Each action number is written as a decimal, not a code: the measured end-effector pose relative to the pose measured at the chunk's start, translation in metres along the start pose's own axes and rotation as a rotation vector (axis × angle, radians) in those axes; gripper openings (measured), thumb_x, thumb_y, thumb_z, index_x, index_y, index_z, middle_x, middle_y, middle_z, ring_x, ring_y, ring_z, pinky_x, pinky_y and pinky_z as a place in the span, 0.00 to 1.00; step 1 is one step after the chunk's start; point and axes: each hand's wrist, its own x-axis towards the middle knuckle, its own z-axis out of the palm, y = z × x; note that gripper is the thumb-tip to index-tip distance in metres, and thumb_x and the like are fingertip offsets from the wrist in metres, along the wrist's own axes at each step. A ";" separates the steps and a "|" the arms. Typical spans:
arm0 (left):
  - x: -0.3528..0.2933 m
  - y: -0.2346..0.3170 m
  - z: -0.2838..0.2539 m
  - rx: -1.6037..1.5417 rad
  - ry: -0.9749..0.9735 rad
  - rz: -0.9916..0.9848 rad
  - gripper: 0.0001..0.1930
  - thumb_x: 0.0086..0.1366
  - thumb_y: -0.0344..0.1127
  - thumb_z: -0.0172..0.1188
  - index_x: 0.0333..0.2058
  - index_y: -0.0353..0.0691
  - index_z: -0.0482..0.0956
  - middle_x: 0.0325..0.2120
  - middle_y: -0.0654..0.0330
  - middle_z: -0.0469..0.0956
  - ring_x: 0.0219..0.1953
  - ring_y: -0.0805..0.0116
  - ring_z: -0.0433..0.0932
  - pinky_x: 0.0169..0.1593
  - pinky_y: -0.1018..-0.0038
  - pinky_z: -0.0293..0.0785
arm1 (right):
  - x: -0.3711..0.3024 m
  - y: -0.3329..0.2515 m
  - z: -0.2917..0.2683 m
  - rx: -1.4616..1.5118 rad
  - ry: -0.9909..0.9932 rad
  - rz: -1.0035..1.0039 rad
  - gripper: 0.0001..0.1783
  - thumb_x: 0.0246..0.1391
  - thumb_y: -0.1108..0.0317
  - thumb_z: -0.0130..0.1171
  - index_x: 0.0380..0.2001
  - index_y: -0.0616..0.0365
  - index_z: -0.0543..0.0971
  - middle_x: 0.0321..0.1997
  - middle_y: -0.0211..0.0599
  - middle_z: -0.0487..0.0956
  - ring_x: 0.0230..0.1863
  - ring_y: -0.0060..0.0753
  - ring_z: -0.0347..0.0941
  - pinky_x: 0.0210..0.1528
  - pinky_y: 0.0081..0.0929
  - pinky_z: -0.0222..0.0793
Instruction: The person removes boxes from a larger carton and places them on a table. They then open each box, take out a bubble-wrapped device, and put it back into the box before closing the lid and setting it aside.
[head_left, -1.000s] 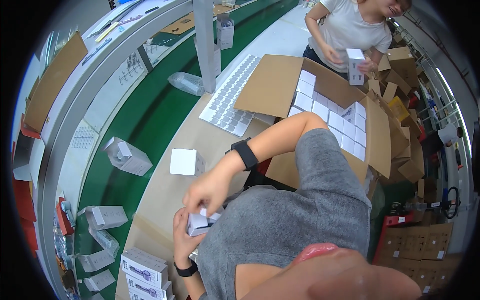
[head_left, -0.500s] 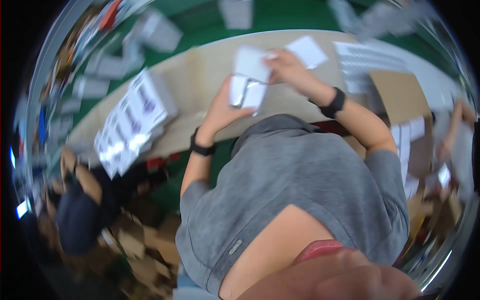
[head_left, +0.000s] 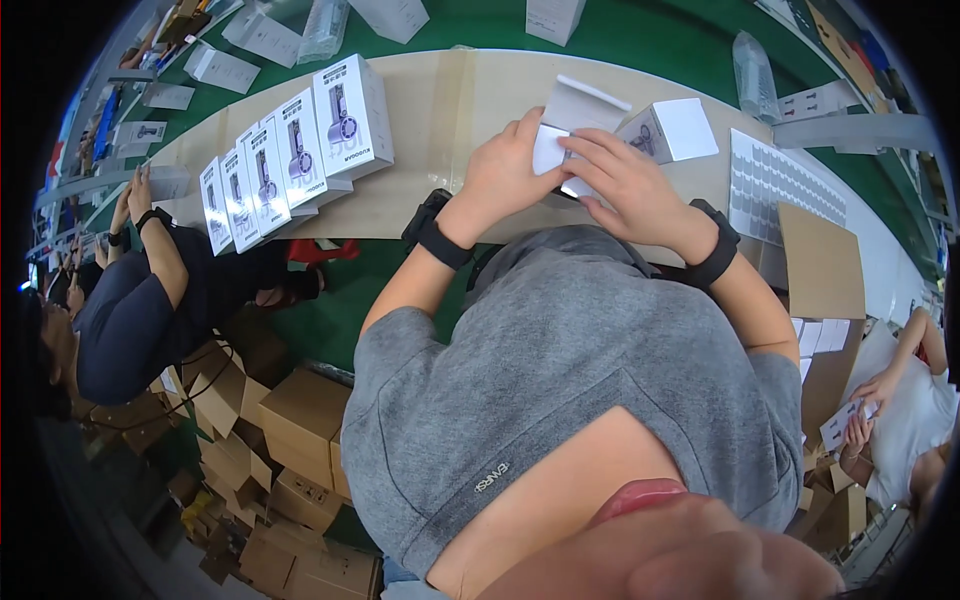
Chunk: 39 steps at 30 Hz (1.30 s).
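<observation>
A small white box with its flap standing up is over the near part of the table. My left hand is closed round the box's left side. Over the box's right side lies my right hand, its fingers stretched and apart, the tips touching the box at its mouth. These fingers cover much of the box, and its inside cannot be made out. Just beyond my right hand is another white carton with a product picture on one side.
Several white printed cartons lean in a row at the table's left. A sheet of labels and a brown cardboard box holding white cartons are at the right. Co-workers sit left and right. Brown boxes pile on the floor.
My right hand has come down from the raised flap onto the box's mouth. The view has shifted, so the table's things appear displaced.
</observation>
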 end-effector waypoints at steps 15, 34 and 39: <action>0.008 0.009 -0.010 0.258 -0.208 0.015 0.25 0.50 0.52 0.59 0.37 0.34 0.72 0.23 0.47 0.77 0.27 0.52 0.78 0.30 0.63 0.74 | -0.041 0.009 0.000 -0.208 -0.021 -0.096 0.11 0.37 0.72 0.60 0.24 0.60 0.68 0.44 0.45 0.71 0.52 0.44 0.66 0.48 0.35 0.67; 0.007 0.001 -0.021 0.020 -0.112 -0.021 0.16 0.56 0.33 0.53 0.44 0.37 0.69 0.19 0.53 0.76 0.23 0.53 0.76 0.27 0.62 0.71 | -0.015 -0.026 -0.002 -0.169 -0.015 0.243 0.10 0.42 0.70 0.57 0.32 0.59 0.74 0.33 0.38 0.71 0.38 0.39 0.68 0.36 0.31 0.68; -0.002 0.024 -0.010 0.155 0.295 0.492 0.12 0.53 0.30 0.55 0.38 0.41 0.73 0.28 0.56 0.75 0.34 0.57 0.74 0.38 0.63 0.68 | -0.015 -0.018 -0.001 -0.260 0.036 0.124 0.08 0.43 0.70 0.56 0.30 0.58 0.74 0.29 0.34 0.70 0.37 0.36 0.67 0.31 0.30 0.67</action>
